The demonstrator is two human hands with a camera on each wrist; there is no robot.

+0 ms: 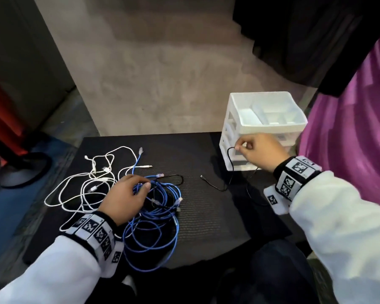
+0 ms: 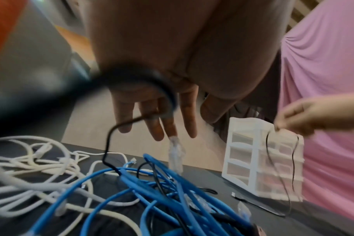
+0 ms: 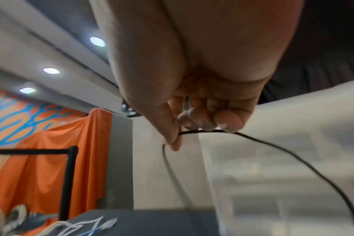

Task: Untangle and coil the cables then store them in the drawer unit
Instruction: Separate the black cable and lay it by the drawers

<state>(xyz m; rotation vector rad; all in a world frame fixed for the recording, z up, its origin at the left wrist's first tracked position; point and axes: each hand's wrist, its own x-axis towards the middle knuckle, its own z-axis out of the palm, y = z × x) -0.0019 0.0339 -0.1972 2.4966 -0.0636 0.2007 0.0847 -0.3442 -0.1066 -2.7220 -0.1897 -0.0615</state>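
Observation:
On the black mat point(image 1: 206, 218) lies a tangle of blue cables point(image 1: 154, 218) point(image 2: 152, 183), with loose white cables point(image 1: 90, 183) point(image 2: 30, 159) to its left. My left hand point(image 1: 144, 185) point(image 2: 162, 127) hovers on top of the blue tangle with straight fingers; a dark cable loop runs across them. My right hand point(image 1: 239, 147) point(image 3: 178, 137) pinches a thin black cable point(image 1: 228, 163) point(image 3: 293, 154) between thumb and forefinger, held up in front of the white drawer unit point(image 1: 233, 119) point(image 2: 253, 159). That cable hangs down in two strands, one end lying on the mat.
The drawer unit stands at the mat's far right corner, its top tray holding compartments. Purple fabric point(image 1: 349, 139) hangs close on the right. A black round stand base point(image 1: 24, 170) sits on the floor to the left. Grey carpet lies beyond the mat.

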